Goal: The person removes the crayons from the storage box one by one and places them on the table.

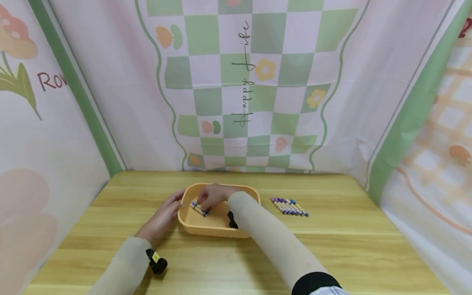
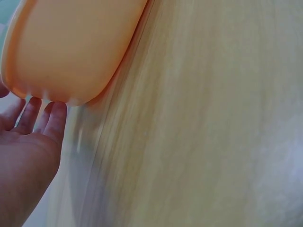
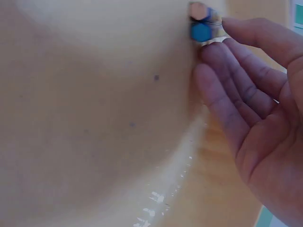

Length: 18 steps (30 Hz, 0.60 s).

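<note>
An orange plastic basin (image 1: pixel 217 231) stands on the table. My left hand (image 1: pixel 162 217) is at its left end; in the left wrist view the fairly straight fingertips (image 2: pixel 57 113) rest against its outer wall. Inside the basin, toward the left, lie crayons (image 1: pixel 199 209) side by side, one end peach and one blue in the right wrist view. My right hand (image 1: pixel 215 196) reaches into the basin and pinches these crayons (image 3: pixel 201 32) between thumb and fingers; part of them is hidden behind the fingertips.
Right of the basin, a slanted row of several crayons (image 1: pixel 289 207) with pink, purple and blue ends lies on the wooden table (image 1: pixel 350 254). A checked green-and-white curtain (image 1: pixel 243 102) hangs behind the table's far edge. Each wrist wears a small black camera (image 1: pixel 157 264).
</note>
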Tool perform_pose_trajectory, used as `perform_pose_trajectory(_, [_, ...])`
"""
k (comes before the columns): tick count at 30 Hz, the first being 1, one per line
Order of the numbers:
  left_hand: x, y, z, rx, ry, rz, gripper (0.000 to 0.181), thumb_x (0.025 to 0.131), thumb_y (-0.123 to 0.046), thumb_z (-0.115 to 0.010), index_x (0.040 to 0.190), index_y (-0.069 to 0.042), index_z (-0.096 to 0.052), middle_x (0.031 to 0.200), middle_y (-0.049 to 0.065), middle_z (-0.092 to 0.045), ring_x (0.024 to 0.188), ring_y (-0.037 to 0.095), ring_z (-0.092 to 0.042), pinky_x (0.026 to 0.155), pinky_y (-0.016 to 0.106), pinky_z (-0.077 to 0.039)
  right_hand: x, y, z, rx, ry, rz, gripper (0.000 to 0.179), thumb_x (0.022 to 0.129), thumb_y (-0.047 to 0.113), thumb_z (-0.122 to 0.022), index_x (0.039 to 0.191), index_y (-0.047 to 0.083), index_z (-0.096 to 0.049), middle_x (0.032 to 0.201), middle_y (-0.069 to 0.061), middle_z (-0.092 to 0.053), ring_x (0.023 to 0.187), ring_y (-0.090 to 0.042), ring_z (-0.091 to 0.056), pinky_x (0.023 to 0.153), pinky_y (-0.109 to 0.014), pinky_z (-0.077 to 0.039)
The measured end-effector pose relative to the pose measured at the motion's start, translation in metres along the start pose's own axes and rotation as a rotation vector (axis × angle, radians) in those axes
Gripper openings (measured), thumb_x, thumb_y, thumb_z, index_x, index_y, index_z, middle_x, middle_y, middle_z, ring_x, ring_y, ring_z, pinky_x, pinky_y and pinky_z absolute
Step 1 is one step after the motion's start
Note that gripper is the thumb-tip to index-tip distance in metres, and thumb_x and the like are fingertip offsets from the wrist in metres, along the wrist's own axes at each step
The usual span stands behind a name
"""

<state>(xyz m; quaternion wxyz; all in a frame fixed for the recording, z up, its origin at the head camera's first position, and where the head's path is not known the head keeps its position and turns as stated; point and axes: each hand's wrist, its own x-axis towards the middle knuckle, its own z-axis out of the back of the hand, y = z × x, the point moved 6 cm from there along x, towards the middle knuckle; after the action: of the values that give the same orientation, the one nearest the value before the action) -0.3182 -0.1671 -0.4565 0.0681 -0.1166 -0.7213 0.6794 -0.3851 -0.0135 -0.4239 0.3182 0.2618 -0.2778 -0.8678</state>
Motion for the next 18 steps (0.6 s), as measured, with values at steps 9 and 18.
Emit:
perform_pose_trajectory(9, [-0.001,0.000,0.000,0.003,0.008,-0.008,0.063,0.100,-0.004,-0.036,0.159,-0.002,-0.015,0.163,0.020,-0.015,0.147,0.037,-0.023,0.119,0.049,-0.024,0.004,-0.004,-0.006,0.052,-0.006,-0.059,0.024,0.087,0.004,-0.071,0.111,0.003,-0.071,0.082,-0.001,-0.069,0.071,-0.011,-0.065,0.069,-0.028,-0.060])
perform_pose_trajectory(18, [0.000,0.000,0.000,0.018,0.005,0.001,0.064,0.099,-0.006,-0.039,0.159,-0.004,-0.018,0.164,0.018,-0.017,0.147,0.035,-0.023,0.119,0.049,-0.023,0.003,-0.012,-0.003,0.035,0.013,-0.073,0.020,0.085,0.009,-0.072,0.105,0.009,-0.074,0.088,0.003,-0.069,0.071,-0.010,-0.066,0.069,-0.028,-0.059])
